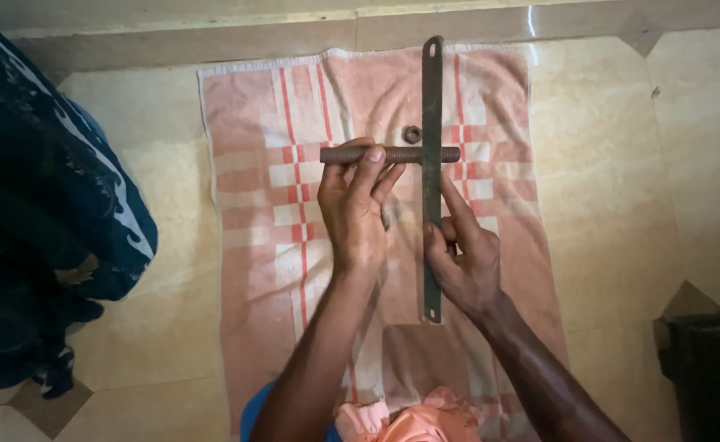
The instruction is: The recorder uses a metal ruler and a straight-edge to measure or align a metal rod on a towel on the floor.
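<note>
We see a pink checked towel (278,245) spread on a tan tiled floor (622,205), dark patterned cloth (40,205) at the left. The left hand (353,214) is closed around a threaded rod (388,154); the right hand (462,258) pinches a flat metal bar (432,106) upright, crossing the rod. 1 nut (412,134) lies on the towel just above the rod. A dark object (708,360) is cut off at the right edge.
</note>
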